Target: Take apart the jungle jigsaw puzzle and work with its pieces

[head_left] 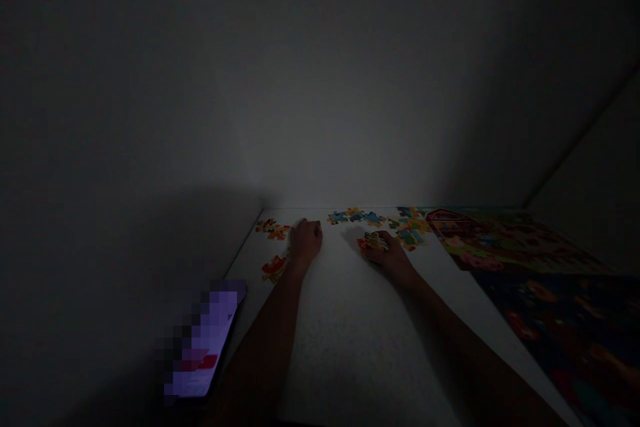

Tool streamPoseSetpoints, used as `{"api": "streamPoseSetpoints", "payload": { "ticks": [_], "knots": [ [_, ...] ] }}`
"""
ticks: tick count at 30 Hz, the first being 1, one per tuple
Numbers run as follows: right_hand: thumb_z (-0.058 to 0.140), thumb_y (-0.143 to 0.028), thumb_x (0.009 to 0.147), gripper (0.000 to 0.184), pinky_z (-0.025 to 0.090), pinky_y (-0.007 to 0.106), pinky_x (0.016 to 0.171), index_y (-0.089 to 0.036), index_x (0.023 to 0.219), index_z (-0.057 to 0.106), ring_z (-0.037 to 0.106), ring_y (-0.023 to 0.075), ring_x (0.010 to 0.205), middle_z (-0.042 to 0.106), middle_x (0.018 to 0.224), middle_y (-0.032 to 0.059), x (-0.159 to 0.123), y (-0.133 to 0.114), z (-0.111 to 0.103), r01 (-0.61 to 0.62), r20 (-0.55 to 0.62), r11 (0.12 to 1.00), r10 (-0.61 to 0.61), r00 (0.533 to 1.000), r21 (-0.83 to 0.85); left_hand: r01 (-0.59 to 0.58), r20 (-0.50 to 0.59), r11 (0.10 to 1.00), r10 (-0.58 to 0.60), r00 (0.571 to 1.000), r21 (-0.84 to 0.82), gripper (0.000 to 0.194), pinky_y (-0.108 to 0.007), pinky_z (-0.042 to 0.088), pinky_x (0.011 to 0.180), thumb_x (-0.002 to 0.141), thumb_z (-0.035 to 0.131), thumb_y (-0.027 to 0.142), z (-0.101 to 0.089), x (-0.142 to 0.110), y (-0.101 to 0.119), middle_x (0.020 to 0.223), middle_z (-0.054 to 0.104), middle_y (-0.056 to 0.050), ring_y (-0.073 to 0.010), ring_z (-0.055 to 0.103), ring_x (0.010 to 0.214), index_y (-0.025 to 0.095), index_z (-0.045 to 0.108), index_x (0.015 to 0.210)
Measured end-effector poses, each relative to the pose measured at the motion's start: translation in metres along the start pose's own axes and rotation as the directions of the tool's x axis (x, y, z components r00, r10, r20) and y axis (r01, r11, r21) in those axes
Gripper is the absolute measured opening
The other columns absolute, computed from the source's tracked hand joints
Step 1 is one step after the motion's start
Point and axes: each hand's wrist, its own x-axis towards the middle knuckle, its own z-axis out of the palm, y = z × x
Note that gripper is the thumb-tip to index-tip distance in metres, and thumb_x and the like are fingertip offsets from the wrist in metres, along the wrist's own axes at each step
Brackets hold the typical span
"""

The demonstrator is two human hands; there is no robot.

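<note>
My right hand (395,259) is closed on a jigsaw puzzle piece (375,241), or a few joined ones, with orange and black-and-white stripes, held over the white tabletop (340,320). To the left, my left hand (305,241) has its fingers curled down near the table's far side. What it holds, if anything, is hidden in the dim light. Beside it on the left lie orange and yellow puzzle pieces (273,229), with a red and orange group (273,269) close to the left forearm. Between and beyond both hands is a row of blue and yellow pieces (356,215).
More yellow and teal pieces (411,235) lie right of my right hand. Two colourful pictures cover the right side: a farm scene (500,237) and a dark blue sheet (560,327). A lit phone (215,340) is at the left edge. Pale walls (350,93) enclose the table.
</note>
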Motion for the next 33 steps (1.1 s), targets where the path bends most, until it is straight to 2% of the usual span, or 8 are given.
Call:
{"api": "streamPoseSetpoints", "payload": {
  "ticks": [3, 5, 11, 15, 19, 22, 27, 33],
  "knots": [
    [0.076, -0.043, 0.059, 0.046, 0.05, 0.033, 0.07, -0.023, 0.094, 0.055, 0.064, 0.0247, 0.083, 0.069, 0.088, 0.0039, 0.0, -0.002, -0.005, 0.002, 0.096, 1.0, -0.001, 0.995, -0.018, -0.11, 0.049, 0.993, 0.112, 0.993, -0.034, 0.026, -0.036, 0.032, 0.11, 0.097, 0.044, 0.032, -0.003, -0.001, 0.003, 0.12, 0.067, -0.003, -0.0186, 0.055, 0.119, 0.027, 0.066, 0.11],
    [0.077, -0.045, 0.061, 0.049, 0.05, 0.034, 0.073, -0.023, 0.098, 0.053, 0.065, 0.0245, 0.086, 0.07, 0.094, 0.0041, -0.001, -0.002, -0.009, 0.011, 0.155, 0.999, -0.004, 0.988, -0.04, -0.139, 0.053, 0.989, 0.142, 0.988, -0.047, 0.025, -0.038, 0.028, 0.113, 0.096, 0.047, 0.034, -0.003, -0.003, 0.005, 0.122, 0.066, -0.002, -0.0191, 0.054, 0.121, 0.028, 0.065, 0.112],
    [0.074, -0.049, 0.068, 0.051, 0.051, 0.035, 0.075, -0.021, 0.106, 0.054, 0.065, 0.025, 0.09, 0.07, 0.101, 0.0067, -0.003, -0.003, -0.016, -0.001, 0.165, 0.988, 0.026, 0.986, -0.153, -0.006, 0.091, 1.0, 0.006, 0.996, 0.008, 0.054, -0.061, 0.024, 0.111, 0.092, 0.048, 0.053, -0.004, -0.009, 0.004, 0.135, 0.055, -0.021, -0.0393, 0.044, 0.131, 0.014, 0.061, 0.126],
    [0.076, -0.049, 0.065, 0.052, 0.05, 0.033, 0.068, -0.02, 0.103, 0.056, 0.065, 0.0227, 0.082, 0.07, 0.094, 0.005, 0.001, 0.002, -0.016, -0.023, 0.149, 0.99, 0.045, 0.988, -0.142, -0.124, 0.178, 0.991, 0.13, 0.975, -0.045, 0.039, -0.049, 0.035, 0.108, 0.094, 0.047, 0.037, -0.005, -0.003, 0.004, 0.127, 0.063, -0.013, -0.0302, 0.053, 0.124, 0.022, 0.065, 0.124],
    [0.08, -0.048, 0.06, 0.059, 0.052, 0.032, 0.064, -0.02, 0.105, 0.057, 0.066, 0.0207, 0.074, 0.072, 0.089, 0.0041, 0.006, 0.006, -0.018, -0.109, 0.111, 0.994, 0.106, 0.988, 0.015, -0.278, 0.23, 0.946, 0.311, 0.922, -0.166, 0.041, -0.034, 0.039, 0.107, 0.088, 0.05, 0.017, -0.004, 0.003, 0.006, 0.127, 0.065, -0.003, -0.0196, 0.057, 0.12, 0.03, 0.066, 0.124],
    [0.083, -0.046, 0.058, 0.055, 0.055, 0.033, 0.069, -0.021, 0.101, 0.062, 0.068, 0.0221, 0.078, 0.074, 0.092, 0.0053, 0.008, 0.006, -0.02, -0.118, 0.098, 0.986, 0.107, 0.989, 0.12, -0.347, 0.226, 0.906, 0.4, 0.888, -0.242, 0.038, -0.031, 0.039, 0.108, 0.087, 0.054, 0.018, -0.003, 0.002, 0.007, 0.129, 0.066, 0.0, -0.0182, 0.057, 0.121, 0.03, 0.068, 0.12],
    [0.085, -0.045, 0.056, 0.049, 0.057, 0.034, 0.071, -0.02, 0.095, 0.069, 0.07, 0.0241, 0.081, 0.075, 0.092, 0.0068, 0.01, 0.007, -0.018, -0.12, 0.077, 0.976, 0.108, 0.991, 0.184, -0.297, 0.176, 0.913, 0.353, 0.919, -0.281, 0.032, -0.045, 0.036, 0.11, 0.087, 0.061, 0.034, -0.003, -0.004, 0.006, 0.129, 0.062, -0.011, -0.0293, 0.053, 0.124, 0.02, 0.068, 0.114],
    [0.084, -0.051, 0.058, 0.055, 0.056, 0.036, 0.075, -0.017, 0.099, 0.07, 0.071, 0.0259, 0.085, 0.075, 0.098, 0.0106, 0.008, 0.005, -0.016, -0.111, 0.064, 0.966, 0.098, 0.993, 0.234, -0.236, 0.156, 0.869, 0.331, 0.931, -0.434, 0.025, -0.045, 0.038, 0.105, 0.075, 0.072, 0.027, 0.0, -0.003, 0.004, 0.114, 0.065, -0.011, -0.0301, 0.054, 0.12, 0.019, 0.063, 0.098]
  ]
}}
